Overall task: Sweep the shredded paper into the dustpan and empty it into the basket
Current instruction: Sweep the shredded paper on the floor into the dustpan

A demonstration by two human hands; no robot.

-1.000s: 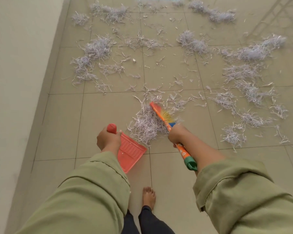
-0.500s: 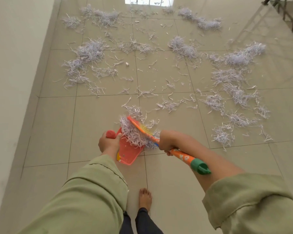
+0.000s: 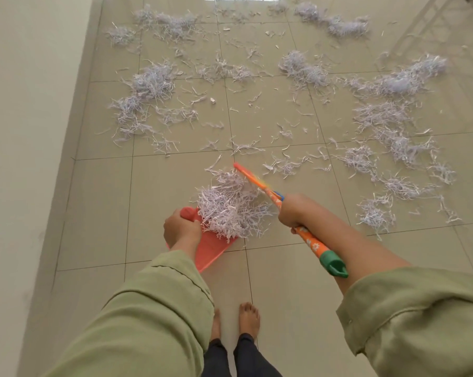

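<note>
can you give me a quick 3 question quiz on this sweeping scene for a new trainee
1. True or false: the left hand grips the dustpan by its handle.
2. What does the right hand hold? A) a mop B) a brush C) a rag
3. Fill in: the heap of shredded paper by the brush lies at the mouth of the ____, while many more clumps are spread over the tiled floor further away.

Key
1. True
2. B
3. dustpan
</note>
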